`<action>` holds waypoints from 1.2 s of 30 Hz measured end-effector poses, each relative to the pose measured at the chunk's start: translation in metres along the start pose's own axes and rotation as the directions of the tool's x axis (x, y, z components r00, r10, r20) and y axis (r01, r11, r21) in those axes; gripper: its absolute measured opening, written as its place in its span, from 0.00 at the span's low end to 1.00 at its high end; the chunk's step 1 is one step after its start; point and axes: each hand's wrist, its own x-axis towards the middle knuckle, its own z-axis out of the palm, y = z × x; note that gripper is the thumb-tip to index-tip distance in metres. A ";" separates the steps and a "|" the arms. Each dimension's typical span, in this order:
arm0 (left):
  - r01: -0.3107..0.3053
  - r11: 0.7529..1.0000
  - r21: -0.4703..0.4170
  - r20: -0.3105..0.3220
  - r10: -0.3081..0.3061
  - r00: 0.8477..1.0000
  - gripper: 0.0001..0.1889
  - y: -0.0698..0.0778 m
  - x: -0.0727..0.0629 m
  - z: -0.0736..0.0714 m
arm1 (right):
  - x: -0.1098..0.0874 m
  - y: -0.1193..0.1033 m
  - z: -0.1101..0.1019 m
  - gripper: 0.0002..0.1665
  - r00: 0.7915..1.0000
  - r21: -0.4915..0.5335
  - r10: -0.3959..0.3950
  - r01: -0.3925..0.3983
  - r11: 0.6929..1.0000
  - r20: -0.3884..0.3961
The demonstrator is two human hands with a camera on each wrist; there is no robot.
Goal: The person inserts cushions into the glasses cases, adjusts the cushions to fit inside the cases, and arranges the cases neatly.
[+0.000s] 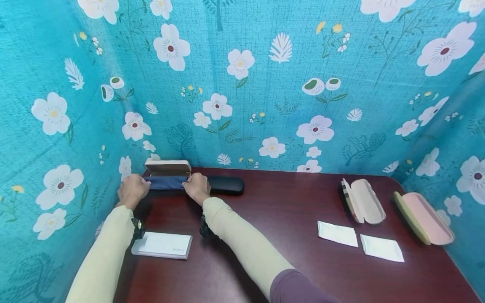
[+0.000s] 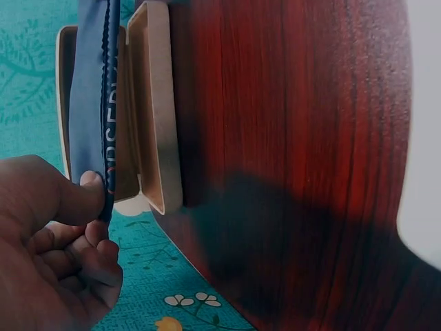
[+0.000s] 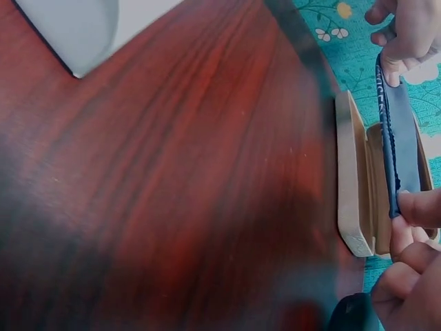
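Note:
A folded dark blue cleaning cloth [image 1: 166, 182] with pale lettering along one edge is stretched between both hands. My left hand [image 1: 132, 190] pinches one end between thumb and fingers, as the left wrist view shows of the cloth [image 2: 89, 103]. At the other end my right hand [image 1: 197, 187] pinches it the same way. Just behind and below the cloth, an open beige glasses case [image 1: 168, 167] stands at the table's back edge, its hinged halves spread apart. In the right wrist view the cloth [image 3: 403, 138] hides part of the case's inside [image 3: 377, 158].
A closed black glasses case [image 1: 227, 185] lies right of my right hand. Nearer me is a white glasses case [image 1: 163, 245] with lettering. To the right lie two folded white cloths [image 1: 337, 233], an open cream-lined case [image 1: 369, 202] and an open pink-lined case [image 1: 428, 219].

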 end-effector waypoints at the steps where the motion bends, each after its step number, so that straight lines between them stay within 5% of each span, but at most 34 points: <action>1: 0.006 1.000 -0.005 0.005 -0.006 1.000 0.23 -0.001 0.001 0.000 | 0.001 -0.001 0.000 0.34 1.000 0.002 0.001 -0.001 1.000 0.004; 26: 0.040 0.998 -0.045 -0.008 -0.041 0.999 0.16 0.002 0.022 0.005 | 0.022 -0.006 -0.002 0.23 0.999 -0.054 0.032 -0.032 0.998 -0.004; 36: 0.062 0.997 -0.056 0.006 -0.062 0.998 0.16 -0.002 0.032 0.014 | 0.028 -0.004 0.005 0.31 0.997 -0.018 0.071 -0.071 0.997 0.018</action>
